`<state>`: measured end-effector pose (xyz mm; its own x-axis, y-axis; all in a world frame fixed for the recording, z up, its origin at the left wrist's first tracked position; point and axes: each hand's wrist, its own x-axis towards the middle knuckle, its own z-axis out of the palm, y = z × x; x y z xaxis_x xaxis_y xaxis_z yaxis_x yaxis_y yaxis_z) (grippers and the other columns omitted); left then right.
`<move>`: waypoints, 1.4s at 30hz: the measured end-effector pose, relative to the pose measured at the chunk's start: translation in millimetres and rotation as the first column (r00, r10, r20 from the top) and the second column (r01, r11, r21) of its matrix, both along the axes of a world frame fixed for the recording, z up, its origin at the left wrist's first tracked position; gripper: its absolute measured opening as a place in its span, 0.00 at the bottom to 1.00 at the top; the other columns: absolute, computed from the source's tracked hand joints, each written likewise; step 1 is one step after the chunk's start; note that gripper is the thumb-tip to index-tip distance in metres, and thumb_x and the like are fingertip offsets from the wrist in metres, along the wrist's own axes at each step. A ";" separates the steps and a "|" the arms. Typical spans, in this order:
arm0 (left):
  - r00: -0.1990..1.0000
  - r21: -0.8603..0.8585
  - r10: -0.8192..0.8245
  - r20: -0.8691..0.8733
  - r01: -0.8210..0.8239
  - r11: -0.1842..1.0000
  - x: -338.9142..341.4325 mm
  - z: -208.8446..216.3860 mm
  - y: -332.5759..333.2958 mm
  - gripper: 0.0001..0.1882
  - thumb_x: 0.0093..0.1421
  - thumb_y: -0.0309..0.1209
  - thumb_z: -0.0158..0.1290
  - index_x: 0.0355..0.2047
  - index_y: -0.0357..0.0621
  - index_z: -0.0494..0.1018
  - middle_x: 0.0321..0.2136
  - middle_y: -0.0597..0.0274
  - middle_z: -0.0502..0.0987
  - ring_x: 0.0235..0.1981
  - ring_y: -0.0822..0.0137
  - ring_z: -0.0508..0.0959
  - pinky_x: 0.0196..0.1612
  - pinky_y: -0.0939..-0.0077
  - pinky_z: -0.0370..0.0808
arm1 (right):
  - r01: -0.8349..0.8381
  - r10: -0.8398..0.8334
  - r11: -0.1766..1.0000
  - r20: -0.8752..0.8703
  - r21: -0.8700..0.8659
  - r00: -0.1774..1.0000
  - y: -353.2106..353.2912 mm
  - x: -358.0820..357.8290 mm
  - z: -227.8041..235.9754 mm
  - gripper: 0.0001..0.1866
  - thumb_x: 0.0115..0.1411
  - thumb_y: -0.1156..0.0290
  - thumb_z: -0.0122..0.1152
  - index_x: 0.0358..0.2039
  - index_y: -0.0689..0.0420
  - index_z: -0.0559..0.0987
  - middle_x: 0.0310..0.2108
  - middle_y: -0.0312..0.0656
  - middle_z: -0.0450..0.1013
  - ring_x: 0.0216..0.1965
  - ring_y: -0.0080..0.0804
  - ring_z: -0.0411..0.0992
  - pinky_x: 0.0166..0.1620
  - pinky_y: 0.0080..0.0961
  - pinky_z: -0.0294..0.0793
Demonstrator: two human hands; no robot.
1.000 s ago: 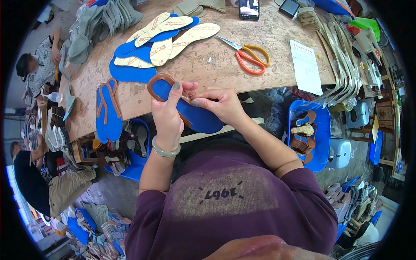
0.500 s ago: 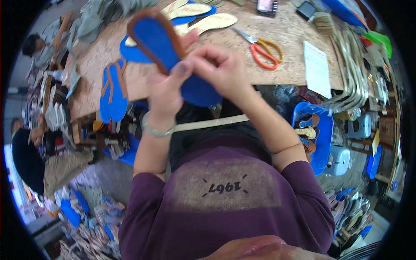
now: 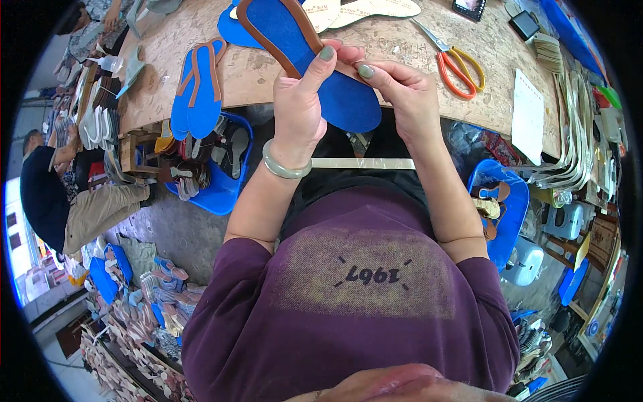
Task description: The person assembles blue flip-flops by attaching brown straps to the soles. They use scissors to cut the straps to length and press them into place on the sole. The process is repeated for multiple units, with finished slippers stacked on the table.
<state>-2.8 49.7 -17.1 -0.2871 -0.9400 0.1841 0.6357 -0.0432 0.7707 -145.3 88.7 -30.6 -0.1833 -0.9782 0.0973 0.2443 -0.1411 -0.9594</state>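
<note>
A blue insole (image 3: 347, 100) with a brown strip (image 3: 266, 41) looped along its edge is held up over the table's near edge. My left hand (image 3: 299, 104) grips it by the middle, thumb on top, with a pale bangle at the wrist. My right hand (image 3: 410, 99) pinches the end of the brown strip at the insole's right side, fingertips pressed together. To the left lies a pair of blue insoles (image 3: 195, 110) with brown strips across them. Orange-and-yellow-handled scissors (image 3: 461, 70) rest right of my hands, blades slightly apart.
Cream insoles (image 3: 375, 12) lie at the table's far side. A paper sheet (image 3: 528, 117) and long pale strips (image 3: 569, 124) are at the right. Blue bins (image 3: 507, 234) stand below the table on both sides. Another person (image 3: 50, 194) is at the far left.
The view has turned, so the table and things appear further right. My right hand has drawn away from my left thumb, and both hands still hold the piece.
</note>
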 end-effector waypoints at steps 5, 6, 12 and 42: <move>1.000 0.006 0.001 0.007 -0.001 1.000 0.4 -0.4 3.5 0.13 0.63 0.30 0.52 0.42 0.33 0.71 0.34 0.51 0.78 0.37 0.62 0.80 0.41 0.71 0.79 | 0.051 -0.051 0.999 -0.008 0.008 0.999 6.3 0.8 0.6 0.10 0.57 0.70 0.64 0.36 0.62 0.82 0.29 0.34 0.77 0.29 0.15 0.71 0.34 0.11 0.70; 1.000 0.010 0.012 0.011 -0.012 1.000 -0.2 -0.1 3.4 0.13 0.62 0.30 0.52 0.42 0.33 0.71 0.33 0.51 0.78 0.37 0.62 0.80 0.41 0.70 0.78 | 0.059 -0.059 0.998 -0.012 -0.001 0.998 6.1 0.9 3.4 0.10 0.57 0.70 0.64 0.36 0.62 0.82 0.28 0.34 0.77 0.28 0.14 0.70 0.32 0.10 0.69; 0.997 0.085 0.068 0.022 -0.070 0.994 1.6 -1.0 7.6 0.13 0.62 0.29 0.53 0.43 0.32 0.69 0.31 0.53 0.78 0.35 0.62 0.79 0.40 0.68 0.78 | 0.013 -0.012 0.999 -0.038 0.047 0.999 7.8 2.5 -1.8 0.09 0.57 0.70 0.64 0.34 0.62 0.83 0.23 0.28 0.73 0.24 0.11 0.64 0.27 0.10 0.63; 0.960 -0.168 -0.162 0.230 0.204 0.964 27.3 -4.5 23.3 0.09 0.58 0.22 0.55 0.39 0.35 0.73 0.44 0.51 0.76 0.54 0.51 0.72 0.59 0.57 0.65 | -0.272 0.275 0.961 0.064 -0.052 0.959 18.4 0.2 7.2 0.07 0.55 0.75 0.65 0.35 0.61 0.82 0.30 0.32 0.76 0.31 0.13 0.69 0.35 0.12 0.69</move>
<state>24.6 73.0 -21.6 -0.5027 -0.8216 0.2688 0.4513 0.0158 0.8922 -145.1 107.0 -23.4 0.0834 -0.9872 0.1361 0.3451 -0.0995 -0.9333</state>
